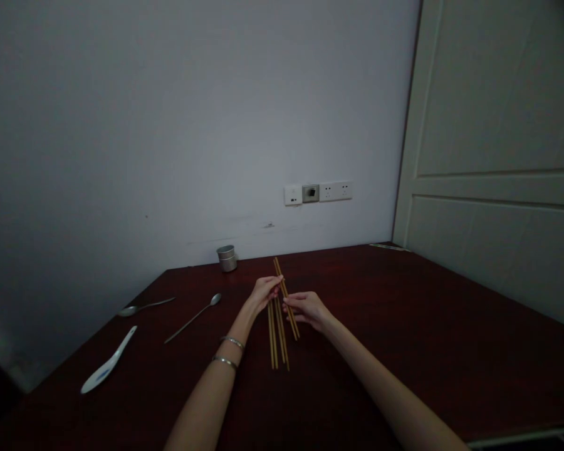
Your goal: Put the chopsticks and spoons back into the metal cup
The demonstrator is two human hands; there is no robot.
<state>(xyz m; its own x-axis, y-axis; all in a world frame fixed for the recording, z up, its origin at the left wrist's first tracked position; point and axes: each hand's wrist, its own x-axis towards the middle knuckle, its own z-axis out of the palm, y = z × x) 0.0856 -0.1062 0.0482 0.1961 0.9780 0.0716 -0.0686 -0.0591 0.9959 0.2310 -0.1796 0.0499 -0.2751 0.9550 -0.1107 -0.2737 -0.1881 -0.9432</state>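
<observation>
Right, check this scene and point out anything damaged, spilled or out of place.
A dark scuff marks the wall, below and left of the socket panel. It looks odd against the mostly plain surface; dirt or damage, I cannot tell. No spill stands out around the chopsticks.

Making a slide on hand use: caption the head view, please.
Left hand and right hand gripping two chopsticks; more chopsticks, three spoons and a metal cup nearby.
</observation>
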